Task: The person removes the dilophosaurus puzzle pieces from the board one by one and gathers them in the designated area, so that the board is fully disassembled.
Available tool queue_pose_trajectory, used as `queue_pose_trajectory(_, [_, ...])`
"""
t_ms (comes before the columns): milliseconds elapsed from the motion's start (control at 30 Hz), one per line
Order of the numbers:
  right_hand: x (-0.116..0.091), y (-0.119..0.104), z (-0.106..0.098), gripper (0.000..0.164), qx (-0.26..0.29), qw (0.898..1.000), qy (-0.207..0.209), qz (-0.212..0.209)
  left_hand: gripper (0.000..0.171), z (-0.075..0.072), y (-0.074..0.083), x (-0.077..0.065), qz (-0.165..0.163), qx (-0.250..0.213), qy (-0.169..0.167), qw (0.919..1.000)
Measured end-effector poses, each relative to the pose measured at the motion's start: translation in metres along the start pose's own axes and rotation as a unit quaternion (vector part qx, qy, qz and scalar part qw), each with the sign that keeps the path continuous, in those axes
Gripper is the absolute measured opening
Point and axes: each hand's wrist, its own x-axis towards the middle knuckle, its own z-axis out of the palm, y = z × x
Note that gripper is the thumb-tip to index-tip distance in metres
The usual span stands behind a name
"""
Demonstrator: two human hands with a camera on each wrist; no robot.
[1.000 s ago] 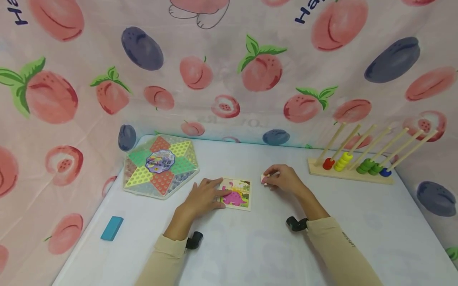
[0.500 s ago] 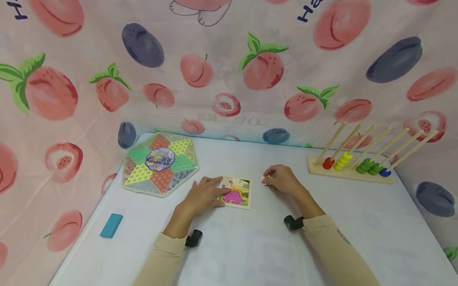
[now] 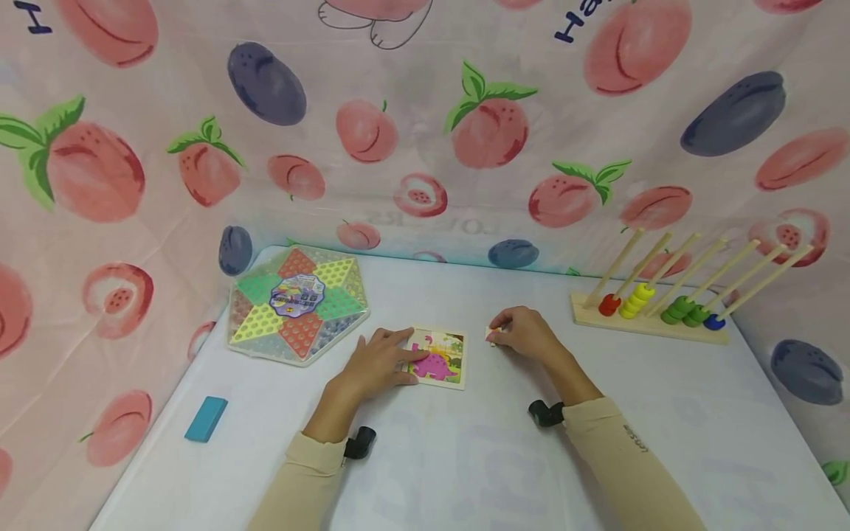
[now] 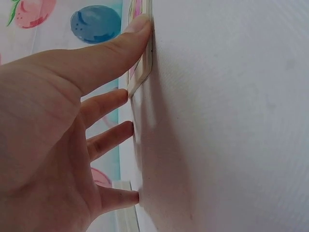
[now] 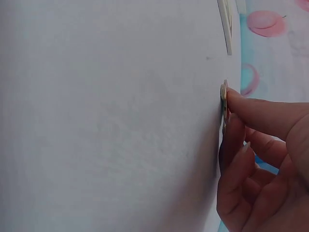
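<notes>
A small square jigsaw puzzle (image 3: 446, 369) with a pink dinosaur picture and a pale wooden frame lies in the middle of the table. My left hand (image 3: 377, 367) rests at its left side, fingers spread, one finger reaching over the picture. In the left wrist view the thumb (image 4: 137, 29) presses on the frame's edge, while other fingertips touch the table. To the right of the frame, my right hand (image 3: 529, 335) pinches a small puzzle piece (image 3: 491, 335) between thumb and fingers. Seen edge-on in the right wrist view, this piece (image 5: 224, 94) is close over the white tabletop.
At the back left lies a hexagonal Chinese checkers board (image 3: 332, 306) with a coloured star. A wooden bead rack (image 3: 651, 323) with slanted rods stands at the back right. A blue block (image 3: 206, 419) lies near the left edge. Fruit-print cloth (image 3: 412, 133) hangs behind the table.
The puzzle piece tilts slightly in my right fingers. My left hand stays on the puzzle, and the head view has shifted a little.
</notes>
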Motion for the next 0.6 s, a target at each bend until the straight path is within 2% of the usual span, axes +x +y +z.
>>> queue_pose_trajectory(133, [0.0004, 0.0001, -0.0003, 0.025, -0.002, 1.0, -0.002, 0.004, 0.05, 0.0001, -0.0004, 0.0001, -0.001, -0.003, -0.001, 1.0])
queue_pose_trajectory(367, [0.0038, 0.0047, -0.0003, 0.034, -0.026, 0.999, 0.018, -0.041, 0.05, 0.0011, -0.0012, 0.0009, 0.001, -0.005, 0.002, 1.0])
queue_pose_trajectory(600, [0.0057, 0.0071, 0.0006, 0.036, -0.019, 0.999, 0.017, -0.048, 0.051, 0.0011, -0.0012, 0.001, 0.0, -0.002, 0.0, 1.0])
